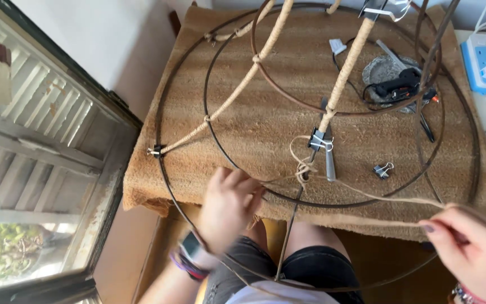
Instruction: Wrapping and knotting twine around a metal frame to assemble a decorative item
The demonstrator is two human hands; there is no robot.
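A dark wire lampshade frame (167, 186) of concentric rings and spokes stands on a burlap-covered table (265, 112). Two spokes are wrapped in pale jute cord (344, 62). A loose cord strand (367, 197) is knotted at one spoke near the middle ring. My left hand (229, 205) grips the ring and cord just left of that knot. My right hand (468, 250), at the lower right, pinches the strand and holds it taut. A binder clip (317, 141) clamps the wrapped end on the spoke.
A loose binder clip (382, 169), a black glue gun (397, 85) on a metal dish, and scissors (328, 160) lie on the burlap. A blue and white power strip (479, 59) sits at the right. A window with shutters (35, 146) is on the left.
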